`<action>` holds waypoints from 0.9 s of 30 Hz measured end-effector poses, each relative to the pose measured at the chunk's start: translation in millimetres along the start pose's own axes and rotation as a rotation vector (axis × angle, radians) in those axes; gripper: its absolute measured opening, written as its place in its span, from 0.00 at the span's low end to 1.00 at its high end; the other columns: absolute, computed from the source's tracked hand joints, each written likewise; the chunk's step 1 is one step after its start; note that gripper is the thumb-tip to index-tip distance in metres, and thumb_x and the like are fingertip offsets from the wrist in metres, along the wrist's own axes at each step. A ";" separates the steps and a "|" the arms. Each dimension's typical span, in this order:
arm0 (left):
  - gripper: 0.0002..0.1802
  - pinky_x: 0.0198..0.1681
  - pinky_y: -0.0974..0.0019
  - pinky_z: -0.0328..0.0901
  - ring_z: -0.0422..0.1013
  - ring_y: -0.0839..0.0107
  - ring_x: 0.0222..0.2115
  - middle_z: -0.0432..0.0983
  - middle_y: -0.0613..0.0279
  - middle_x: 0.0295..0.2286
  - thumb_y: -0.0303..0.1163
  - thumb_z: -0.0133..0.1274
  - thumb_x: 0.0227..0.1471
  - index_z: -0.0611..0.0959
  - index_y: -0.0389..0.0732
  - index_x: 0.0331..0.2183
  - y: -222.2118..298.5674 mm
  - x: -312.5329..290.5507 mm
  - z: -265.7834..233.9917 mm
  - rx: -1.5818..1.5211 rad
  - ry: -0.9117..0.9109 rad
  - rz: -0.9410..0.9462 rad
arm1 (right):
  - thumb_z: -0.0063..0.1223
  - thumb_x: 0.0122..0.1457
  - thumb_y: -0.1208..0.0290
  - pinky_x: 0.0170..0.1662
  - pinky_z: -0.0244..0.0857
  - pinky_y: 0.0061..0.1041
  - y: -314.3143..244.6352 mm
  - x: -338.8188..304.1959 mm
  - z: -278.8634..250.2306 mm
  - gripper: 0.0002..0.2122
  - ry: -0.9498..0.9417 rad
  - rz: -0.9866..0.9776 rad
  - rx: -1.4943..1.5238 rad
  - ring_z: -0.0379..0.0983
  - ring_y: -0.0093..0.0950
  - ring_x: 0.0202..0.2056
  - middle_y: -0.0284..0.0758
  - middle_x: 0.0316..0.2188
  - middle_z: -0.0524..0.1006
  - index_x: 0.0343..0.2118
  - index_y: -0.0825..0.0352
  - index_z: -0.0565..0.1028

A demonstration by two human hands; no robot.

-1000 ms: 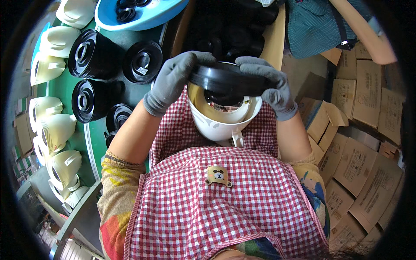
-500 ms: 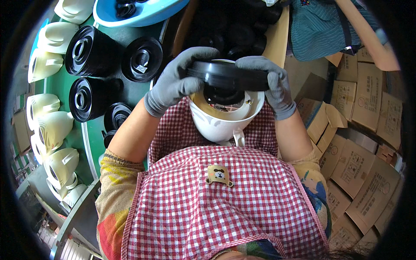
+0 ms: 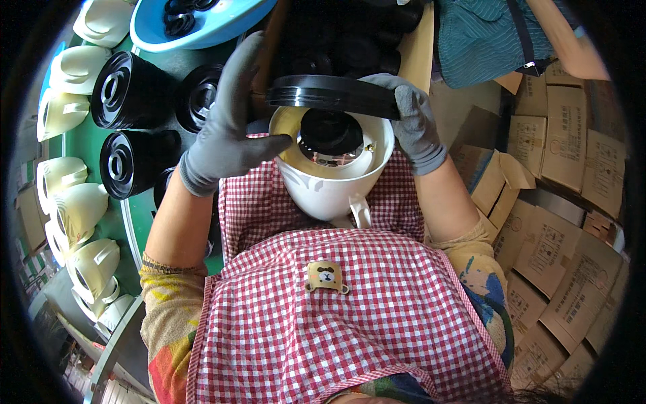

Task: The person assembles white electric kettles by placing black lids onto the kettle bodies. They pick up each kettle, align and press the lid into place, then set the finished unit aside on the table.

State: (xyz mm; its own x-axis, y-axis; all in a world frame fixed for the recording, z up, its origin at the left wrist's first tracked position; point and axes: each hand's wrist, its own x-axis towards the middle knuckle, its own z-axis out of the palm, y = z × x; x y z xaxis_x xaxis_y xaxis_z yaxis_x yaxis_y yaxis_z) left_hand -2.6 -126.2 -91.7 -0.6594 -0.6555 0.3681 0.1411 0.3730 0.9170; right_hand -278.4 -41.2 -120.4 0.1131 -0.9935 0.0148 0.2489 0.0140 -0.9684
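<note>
A white jug-shaped body (image 3: 319,195) with a side handle (image 3: 360,210) rests in my lap, its wide opening facing up. Inside it sits a dark round part (image 3: 330,131), with shiny metal partly in sight beneath. My right hand (image 3: 414,121) grips the right end of a black round plastic base (image 3: 330,93), which is tilted above the far side of the opening. My left hand (image 3: 232,128), also in a grey glove, is spread apart from the base. Its thumb points to the body's left rim; whether it touches cannot be told.
On the green table (image 3: 134,215) at left stand stacks of black round parts (image 3: 128,91) and a row of cream-white bodies (image 3: 77,209). A blue basin (image 3: 202,34) lies beyond. Ahead is a carton (image 3: 417,54) of black parts; cardboard boxes (image 3: 538,249) cover the right. Another person's arm (image 3: 572,44) shows at upper right.
My left hand has let go of the black base and moved left, its fingers opening out. The right hand still holds the base, which has shifted slightly left and up.
</note>
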 end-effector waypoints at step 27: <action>0.20 0.47 0.65 0.68 0.74 0.66 0.41 0.76 0.51 0.43 0.22 0.51 0.55 0.74 0.32 0.51 47.7 -49.6 15.8 0.291 0.248 -0.105 | 0.53 0.62 0.55 0.49 0.65 0.20 34.9 19.3 -6.4 0.22 0.392 -0.146 -0.083 0.71 0.21 0.43 0.31 0.43 0.77 0.48 0.71 0.75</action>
State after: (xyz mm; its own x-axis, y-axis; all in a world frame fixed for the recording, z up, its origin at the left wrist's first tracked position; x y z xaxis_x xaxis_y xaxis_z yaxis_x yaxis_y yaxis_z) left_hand 25.2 -65.5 -68.7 -0.4557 -0.8255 0.3331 -0.1562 0.4425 0.8831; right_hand -273.7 -60.6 -155.5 -0.2960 -0.9524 0.0727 0.1553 -0.1231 -0.9802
